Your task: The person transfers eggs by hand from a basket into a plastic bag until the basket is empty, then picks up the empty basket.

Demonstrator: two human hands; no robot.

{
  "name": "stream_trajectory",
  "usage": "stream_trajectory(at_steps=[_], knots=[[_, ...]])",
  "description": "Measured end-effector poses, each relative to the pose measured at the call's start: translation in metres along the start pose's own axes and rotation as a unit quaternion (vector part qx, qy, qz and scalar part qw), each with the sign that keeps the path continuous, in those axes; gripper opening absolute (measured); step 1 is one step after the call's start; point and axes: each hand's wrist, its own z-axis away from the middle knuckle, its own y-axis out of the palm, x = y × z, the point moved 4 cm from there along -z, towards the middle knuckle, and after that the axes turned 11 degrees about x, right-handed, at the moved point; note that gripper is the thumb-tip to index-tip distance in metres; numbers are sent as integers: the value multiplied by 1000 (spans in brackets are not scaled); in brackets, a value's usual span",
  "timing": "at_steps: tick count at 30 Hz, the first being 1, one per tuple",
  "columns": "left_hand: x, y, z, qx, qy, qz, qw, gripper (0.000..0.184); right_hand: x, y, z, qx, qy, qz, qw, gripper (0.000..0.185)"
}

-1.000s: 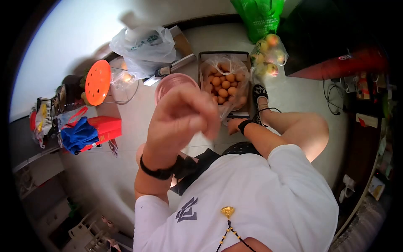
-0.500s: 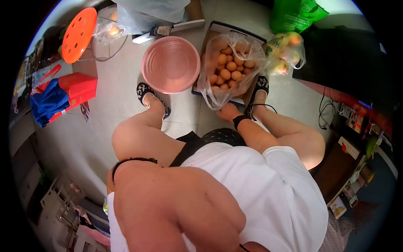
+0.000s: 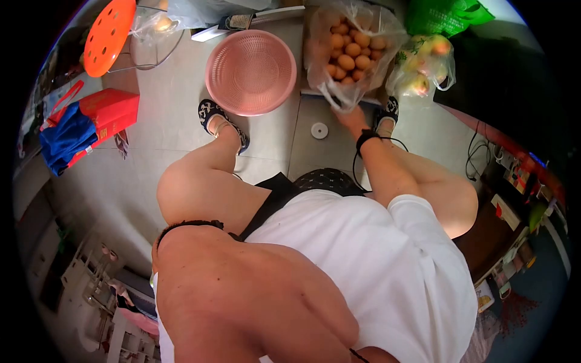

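Note:
My right hand (image 3: 351, 121), with a black band on its wrist, is closed on the gathered near end of a clear plastic bag (image 3: 343, 100). The bag's mouth is wide, showing several brown eggs (image 3: 346, 62). It sits in a shallow dark-edged cardboard box (image 3: 372, 98) on the floor. Left of the box stands a pink plastic basket (image 3: 250, 109), its inside bare. At the lower left, bare skin very close to the camera looks like my bent left arm (image 3: 242, 290). My left hand's fingers are not visible.
A small white disc (image 3: 319, 130) lies on the tiles between my feet. Bagged fruit (image 3: 423, 69) and a green bag (image 3: 445, 17) stand right of the box. An orange stool (image 3: 109, 37) and a red bag (image 3: 115, 115) are at left. Cables (image 3: 479, 154) hang at right.
The box and bag of eggs have slid away from me, with my right hand reaching farther forward on the bag. The white disc has come into view. The whole view has shifted slightly.

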Motion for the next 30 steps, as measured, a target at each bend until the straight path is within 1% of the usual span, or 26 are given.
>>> stream_trajectory(at_steps=[1, 3, 4, 6, 7, 9, 10, 11, 13, 14, 15, 17, 18, 19, 21, 23, 25, 27, 29, 30], knots=[[0, -2, 1, 0, -6, 9, 1000, 14, 1, -7, -4, 2, 4, -3, 1000, 43], [0, -7, 2, 12, -30, 40, 999, 15, 4, -26, -17, -47, -11, -50, 998, 49], [1, -10, 0, 18, -41, 54, 998, 15, -1, -29, -28, -45, -9, -52, 998, 49], [1, -13, 4, 37, -72, 88, 993, 18, -14, -32, -51, -29, -5, -166, 986, 51], [2, -14, 6, 38, -80, 96, 991, 19, -11, -35, -57, -27, -3, -167, 986, 51], [1, -18, 5, 46, -94, 108, 989, 22, -3, -47, -73, -39, -20, -241, 970, 50], [3, -19, 2, 53, -89, 101, 990, 23, 4, -54, -78, 19, 40, -223, 974, 52], [4, -22, -2, 59, -83, 94, 990, 24, 14, -64, -79, 21, 41, -225, 973, 52], [6, -20, 1, 48, -77, 81, 993, 23, 43, -80, -71, 41, 75, -262, 961, 57], [8, -18, 1, 44, -76, 77, 993, 23, 34, -75, -89, 60, 97, -210, 971, 65], [9, -16, -2, -13, -40, 12, 999, 21, 37, -78, -93, 63, 98, -211, 971, 65], [7, -19, -2, -72, -3, -55, 996, 22, 46, -88, -100, 40, 74, -148, 985, 68], [7, -21, -2, -66, -4, -55, 996, 22, 46, -89, -106, 35, 50, -112, 992, 71], [7, -22, -2, -63, -5, -55, 996, 22, 43, -90, -111, 36, 50, -112, 992, 71], [6, -25, -2, -67, -4, -53, 996, 22, 42, -95, -116, 16, 29, -135, 990, 62], [8, -26, -2, -74, -3, -52, 996, 21, 45, -99, -119, 18, 26, -133, 991, 62], [10, -26, -1, -87, 9, -46, 995, 21, 45, -100, -124, -2, 7, -140, 990, 59], [11, -26, 2, -99, 9, -47, 994, 20, 42, -98, -134, -1, 19, -123, 992, 58], [9, -34, 5, -109, 6, -49, 993, 20, 41, -100, -137, 13, 28, -117, 993, 53], [10, -41, 6, -26, -29, 42, 998, 19, 40, -99, -135, 14, 29, -117, 993, 53]])
